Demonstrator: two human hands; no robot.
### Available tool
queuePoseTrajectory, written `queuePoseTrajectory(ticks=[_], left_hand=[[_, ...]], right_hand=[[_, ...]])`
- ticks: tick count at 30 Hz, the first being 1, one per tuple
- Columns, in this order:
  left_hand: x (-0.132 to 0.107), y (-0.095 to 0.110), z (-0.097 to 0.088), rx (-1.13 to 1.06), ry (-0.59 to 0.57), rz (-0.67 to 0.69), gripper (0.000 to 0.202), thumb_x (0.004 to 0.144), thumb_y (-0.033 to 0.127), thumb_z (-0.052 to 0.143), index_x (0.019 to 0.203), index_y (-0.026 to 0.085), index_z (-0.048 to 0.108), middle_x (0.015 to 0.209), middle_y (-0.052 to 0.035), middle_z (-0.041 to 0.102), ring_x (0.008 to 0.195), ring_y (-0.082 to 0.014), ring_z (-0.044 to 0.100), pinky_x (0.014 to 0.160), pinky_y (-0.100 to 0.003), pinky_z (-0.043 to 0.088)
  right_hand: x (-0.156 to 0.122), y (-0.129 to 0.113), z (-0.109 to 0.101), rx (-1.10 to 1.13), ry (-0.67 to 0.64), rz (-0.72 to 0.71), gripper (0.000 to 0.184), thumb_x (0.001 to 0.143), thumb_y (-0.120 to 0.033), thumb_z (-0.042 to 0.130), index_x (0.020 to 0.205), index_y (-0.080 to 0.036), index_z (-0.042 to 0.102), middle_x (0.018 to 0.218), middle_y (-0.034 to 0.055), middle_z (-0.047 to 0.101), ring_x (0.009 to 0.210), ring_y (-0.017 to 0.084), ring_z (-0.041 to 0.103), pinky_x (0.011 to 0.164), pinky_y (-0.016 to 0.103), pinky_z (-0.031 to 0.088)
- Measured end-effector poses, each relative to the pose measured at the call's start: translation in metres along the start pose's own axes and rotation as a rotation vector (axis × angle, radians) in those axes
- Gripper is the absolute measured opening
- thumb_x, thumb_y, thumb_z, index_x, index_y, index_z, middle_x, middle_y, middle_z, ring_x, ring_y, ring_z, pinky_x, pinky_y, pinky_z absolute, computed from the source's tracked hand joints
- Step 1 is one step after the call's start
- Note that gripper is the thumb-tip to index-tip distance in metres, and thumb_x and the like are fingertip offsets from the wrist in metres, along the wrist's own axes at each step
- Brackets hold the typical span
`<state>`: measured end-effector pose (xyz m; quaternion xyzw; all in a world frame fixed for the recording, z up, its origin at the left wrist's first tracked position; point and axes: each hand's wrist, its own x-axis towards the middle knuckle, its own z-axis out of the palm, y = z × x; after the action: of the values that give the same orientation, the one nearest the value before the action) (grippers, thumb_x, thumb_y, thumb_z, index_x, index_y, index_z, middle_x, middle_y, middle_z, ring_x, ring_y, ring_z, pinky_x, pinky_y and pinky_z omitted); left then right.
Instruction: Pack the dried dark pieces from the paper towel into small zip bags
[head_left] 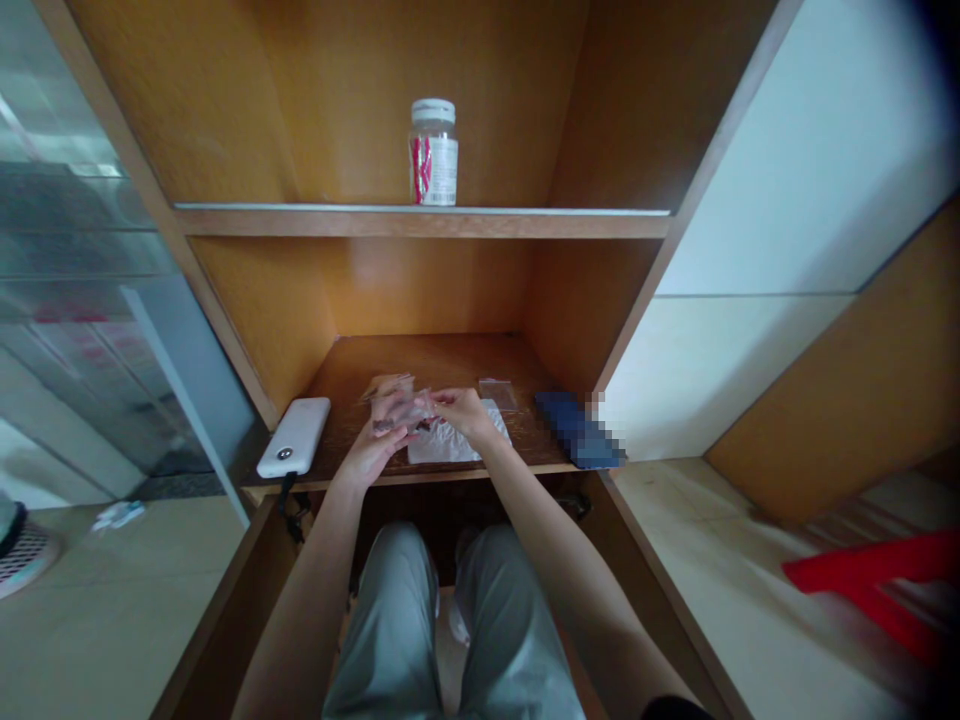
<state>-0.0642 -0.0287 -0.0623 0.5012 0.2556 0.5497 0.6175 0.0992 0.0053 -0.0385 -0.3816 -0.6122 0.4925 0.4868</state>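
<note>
Both my hands are low over the wooden desk shelf (352, 385), with a small clear plastic bag (405, 408) held between them. Something reddish-brown shows inside it, too small to name. My left hand (375, 450) grips the bag from below, and the fingertips of my right hand (463, 412) pinch its right end. Under my right hand lies a crumpled white sheet (454, 447), possibly paper. A flat clear bag (499, 393) lies beyond it, and another clear wrapper (388, 385) sits behind my left hand.
A white power bank (295, 437) with a black cable lies at the shelf's left. A blue phone (577, 430), pixelated, lies at the right. A labelled jar (433, 152) stands on the upper shelf (420, 222). A red stool (874, 590) stands on the floor at right.
</note>
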Motion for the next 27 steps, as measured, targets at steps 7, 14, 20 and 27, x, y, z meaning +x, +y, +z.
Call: queuePoseTrajectory(ticks=[7, 14, 20, 27], left_hand=[[0.000, -0.003, -0.003, -0.018, 0.025, 0.017, 0.057, 0.068, 0.021, 0.068, 0.119, 0.027, 0.044, 0.124, -0.0085, 0.052, 0.105, -0.0241, 0.056, 0.086, -0.041, 0.046], [0.001, -0.002, -0.003, -0.051, 0.081, 0.006, 0.048, 0.069, 0.017, 0.066, 0.113, 0.025, 0.048, 0.124, -0.0071, 0.052, 0.102, -0.0206, 0.057, 0.086, -0.037, 0.047], [0.003, -0.002, -0.002, -0.062, 0.163, 0.008, 0.041, 0.069, 0.015, 0.066, 0.107, 0.024, 0.051, 0.115, -0.0051, 0.058, 0.103, -0.0183, 0.057, 0.090, -0.034, 0.045], [0.004, -0.002, -0.004, -0.055, 0.174, -0.001, 0.042, 0.067, 0.014, 0.067, 0.105, 0.022, 0.052, 0.110, -0.0045, 0.061, 0.098, -0.0158, 0.060, 0.091, -0.034, 0.044]], right_hand=[[-0.002, -0.004, 0.001, -0.002, -0.020, -0.014, 0.033, 0.061, -0.041, 0.067, 0.076, -0.011, 0.069, 0.061, 0.0043, 0.065, 0.049, 0.009, 0.053, 0.050, 0.022, 0.043], [0.004, 0.006, -0.001, -0.028, 0.029, -0.026, 0.026, 0.066, -0.034, 0.062, 0.081, -0.013, 0.068, 0.073, 0.0056, 0.067, 0.058, 0.013, 0.057, 0.057, 0.027, 0.045], [0.015, 0.029, 0.003, 0.103, 0.328, -0.017, 0.030, 0.078, -0.038, 0.046, 0.092, -0.017, 0.062, 0.099, 0.0095, 0.064, 0.085, 0.017, 0.060, 0.072, 0.029, 0.047], [0.030, 0.057, 0.024, 0.149, 0.363, 0.046, 0.043, 0.087, -0.036, 0.020, 0.115, -0.019, 0.048, 0.120, 0.0106, 0.054, 0.106, 0.016, 0.053, 0.085, 0.031, 0.042]])
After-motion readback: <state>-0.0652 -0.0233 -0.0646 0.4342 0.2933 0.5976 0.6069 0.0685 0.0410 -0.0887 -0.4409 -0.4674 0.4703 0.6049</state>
